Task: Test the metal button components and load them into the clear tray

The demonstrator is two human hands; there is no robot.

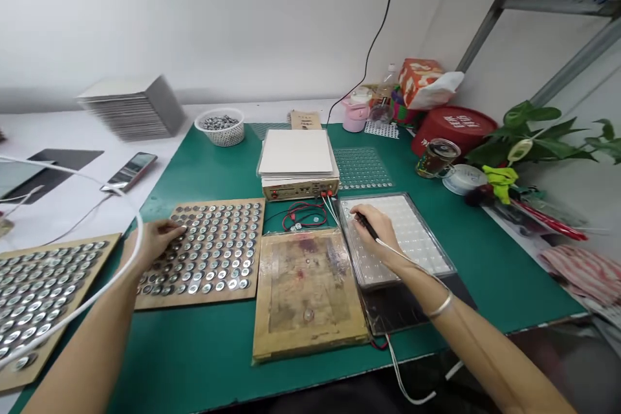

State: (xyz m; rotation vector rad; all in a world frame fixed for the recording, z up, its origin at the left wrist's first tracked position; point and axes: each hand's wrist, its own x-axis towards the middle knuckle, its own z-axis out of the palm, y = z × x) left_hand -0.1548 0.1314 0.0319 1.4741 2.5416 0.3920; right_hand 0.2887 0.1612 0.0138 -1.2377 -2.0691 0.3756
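Observation:
My left hand [156,242] reaches over a wooden board [162,301] carrying rows of small round metal parts [220,248]. Thumb and fingertips are pinched at one of these parts near the board's upper left. My right hand [381,228] is closed round a black pen-shaped tool [367,225] with a white cord running back along the forearm. The tool's tip is over the upper left of a clear plastic tray [412,233] with a pale grid of pockets. Between the two hands lies a worn, tape-edged brown board [310,291].
Behind the boards sits an instrument [301,190] with red and black leads, topped by white sheets [298,151]. A white basket [220,129] holds more metal parts. Another filled board [43,291] lies left. A glass mug [438,157] and plant [543,129] stand right. A white cable [138,226] crosses my left arm.

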